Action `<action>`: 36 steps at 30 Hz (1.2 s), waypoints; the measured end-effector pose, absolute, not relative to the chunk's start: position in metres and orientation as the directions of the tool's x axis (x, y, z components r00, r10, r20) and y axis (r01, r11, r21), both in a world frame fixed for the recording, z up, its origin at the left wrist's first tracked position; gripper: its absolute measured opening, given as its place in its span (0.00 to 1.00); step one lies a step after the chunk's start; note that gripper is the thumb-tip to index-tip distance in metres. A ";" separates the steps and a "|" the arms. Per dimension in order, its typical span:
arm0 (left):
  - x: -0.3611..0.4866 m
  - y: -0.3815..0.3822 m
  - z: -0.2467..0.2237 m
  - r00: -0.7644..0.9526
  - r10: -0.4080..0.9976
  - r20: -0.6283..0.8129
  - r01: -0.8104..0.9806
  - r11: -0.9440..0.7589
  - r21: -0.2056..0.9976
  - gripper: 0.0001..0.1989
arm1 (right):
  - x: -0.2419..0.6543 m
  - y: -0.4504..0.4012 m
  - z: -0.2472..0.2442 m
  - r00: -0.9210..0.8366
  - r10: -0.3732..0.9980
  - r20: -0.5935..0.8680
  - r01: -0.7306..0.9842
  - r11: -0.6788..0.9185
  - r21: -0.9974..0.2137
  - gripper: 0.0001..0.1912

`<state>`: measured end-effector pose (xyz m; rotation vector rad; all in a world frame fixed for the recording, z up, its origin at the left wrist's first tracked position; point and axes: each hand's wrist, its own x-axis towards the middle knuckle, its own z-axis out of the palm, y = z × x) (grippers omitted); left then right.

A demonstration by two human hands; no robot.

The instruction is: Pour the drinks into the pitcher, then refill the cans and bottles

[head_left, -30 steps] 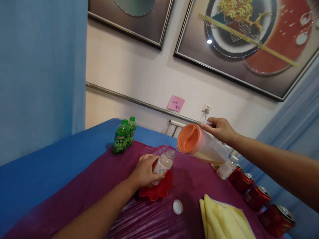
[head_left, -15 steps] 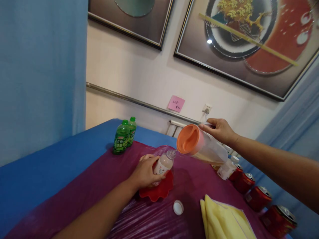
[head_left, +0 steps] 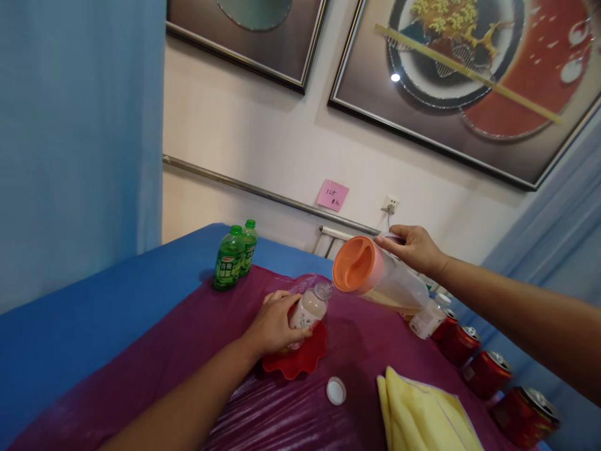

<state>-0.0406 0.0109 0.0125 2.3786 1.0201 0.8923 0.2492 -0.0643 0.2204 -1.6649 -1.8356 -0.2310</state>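
Observation:
My left hand (head_left: 277, 324) is wrapped round a clear plastic bottle (head_left: 312, 307) with a printed label, its uncapped mouth tilted to the right. Beneath the bottle lies a red dish with a wavy rim (head_left: 294, 365). My right hand (head_left: 417, 248) grips the handle of a translucent pitcher (head_left: 397, 285) with an orange lid. The pitcher is tipped left, its lid end close to the bottle's mouth, and some pale liquid shows along its lower side. A white bottle cap (head_left: 336, 391) rests on the purple sheet in front of the dish.
Two green tea bottles (head_left: 229, 260) stand at the back left. Along the right edge are a capped bottle (head_left: 429, 317) and several red cans (head_left: 487, 374). A folded yellow cloth (head_left: 425, 413) lies at the front right. Purple plastic sheeting (head_left: 188, 351) covers part of the blue table (head_left: 117, 294).
Almost nothing differs. The pitcher and my right hand have sunk very slightly, while my left hand and the bottle stay in place.

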 end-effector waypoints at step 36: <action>-0.037 0.016 0.012 0.396 0.817 0.420 0.346 -0.556 0.755 0.35 | 0.291 -0.049 0.084 0.543 0.764 0.349 0.264 0.240 -0.934 0.33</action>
